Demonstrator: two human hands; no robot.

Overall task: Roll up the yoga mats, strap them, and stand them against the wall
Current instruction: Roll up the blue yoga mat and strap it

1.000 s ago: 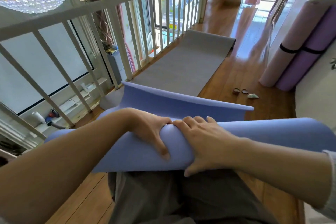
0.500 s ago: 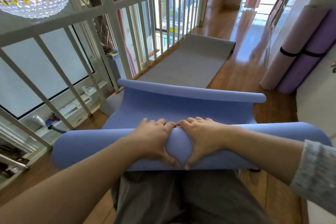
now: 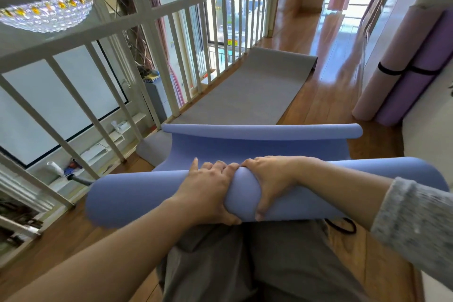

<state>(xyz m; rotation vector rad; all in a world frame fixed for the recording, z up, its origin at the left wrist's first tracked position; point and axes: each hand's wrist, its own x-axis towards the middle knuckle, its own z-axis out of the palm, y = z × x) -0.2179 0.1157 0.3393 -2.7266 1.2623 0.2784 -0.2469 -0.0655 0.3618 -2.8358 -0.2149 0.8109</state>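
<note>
Head view, and we have the blue mat right in front of us, a thick roll lying crosswise from nine o'clock to three o'clock, just above the grey trousers. Our left hand clamps over the roll at its middle, fingers curled across the top and thumb tucked beneath. Our right hand sits just beside it at three o'clock, gripping the same way, and the fingertips of both nearly meet on top. The roll bulges between the two grips.

The mat is not fully rolled: a flat stretch runs away toward twelve o'clock and ends in a curled-up far edge. Beyond that edge, at twelve o'clock, the grey mat lies flat on the wooden floor along the white railing.

Over at two o'clock we see the pink rolled mat and the purple rolled mat leaning side by side against the wall, each ringed by a black strap. Down at four o'clock from our hands, a black loop lies on the floor, partly hidden under the roll and our right forearm. A chandelier glitters at ten o'clock.
</note>
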